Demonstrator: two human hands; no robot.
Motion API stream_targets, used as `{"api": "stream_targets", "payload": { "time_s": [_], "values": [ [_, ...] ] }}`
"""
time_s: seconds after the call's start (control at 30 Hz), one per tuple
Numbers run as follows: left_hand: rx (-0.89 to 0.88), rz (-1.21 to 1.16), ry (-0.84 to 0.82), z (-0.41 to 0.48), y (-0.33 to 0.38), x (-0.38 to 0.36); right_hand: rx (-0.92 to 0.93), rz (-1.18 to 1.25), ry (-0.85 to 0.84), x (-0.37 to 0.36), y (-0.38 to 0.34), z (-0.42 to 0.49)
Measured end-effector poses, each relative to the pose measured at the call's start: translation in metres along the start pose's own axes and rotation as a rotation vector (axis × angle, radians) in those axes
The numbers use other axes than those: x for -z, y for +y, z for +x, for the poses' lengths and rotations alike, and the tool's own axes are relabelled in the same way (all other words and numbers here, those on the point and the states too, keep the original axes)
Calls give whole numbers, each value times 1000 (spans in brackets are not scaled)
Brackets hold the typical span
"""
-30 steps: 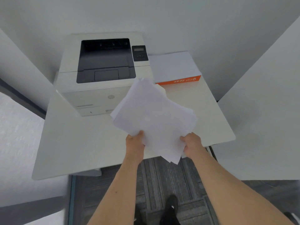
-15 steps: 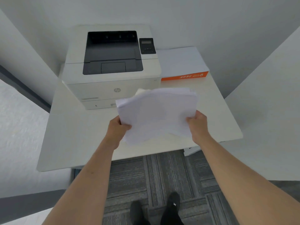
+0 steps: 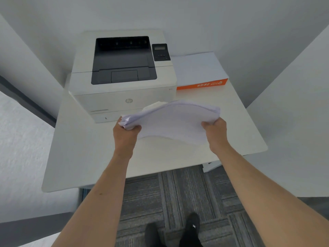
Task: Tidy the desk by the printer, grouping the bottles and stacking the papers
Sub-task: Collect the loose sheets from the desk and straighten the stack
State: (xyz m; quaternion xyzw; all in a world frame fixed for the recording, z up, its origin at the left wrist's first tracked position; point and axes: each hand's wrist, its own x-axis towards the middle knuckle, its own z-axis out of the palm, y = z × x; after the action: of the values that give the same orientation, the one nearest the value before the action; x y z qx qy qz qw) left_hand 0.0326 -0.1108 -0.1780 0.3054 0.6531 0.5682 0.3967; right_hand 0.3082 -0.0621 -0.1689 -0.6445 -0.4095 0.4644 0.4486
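A bundle of white papers hangs just above the white desk, in front of the printer. My left hand grips its left edge, where the sheet corners splay unevenly. My right hand holds its right edge. The bundle arches upward in the middle and lies nearly flat. No bottles are in view.
A white printer with a dark output tray stands at the back left of the desk. An orange and white paper ream lies right of it. White partition panels flank the desk. Grey carpet and my black shoes show below.
The papers turned from a tilted, diagonal hold to a level, landscape one and moved lower toward the desk. My hands shifted from the bottom edge to the left and right edges.
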Motion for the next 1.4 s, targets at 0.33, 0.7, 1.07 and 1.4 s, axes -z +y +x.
{"api": "stream_targets", "payload": {
  "time_s": [0.33, 0.7, 1.07, 1.4],
  "values": [
    [26, -48, 9, -3, 12, -10, -11, 16, -9, -4, -13, 0],
    [90, 42, 15, -8, 7, -15, -223, 5, 77, 1, -5, 3],
    [142, 63, -36, -13, -6, -13, -131, -5, 31, 8, 12, -7],
    [276, 19, -126, -14, -19, -6, -223, -96, -19, 13, 16, -4]
  ]
}}
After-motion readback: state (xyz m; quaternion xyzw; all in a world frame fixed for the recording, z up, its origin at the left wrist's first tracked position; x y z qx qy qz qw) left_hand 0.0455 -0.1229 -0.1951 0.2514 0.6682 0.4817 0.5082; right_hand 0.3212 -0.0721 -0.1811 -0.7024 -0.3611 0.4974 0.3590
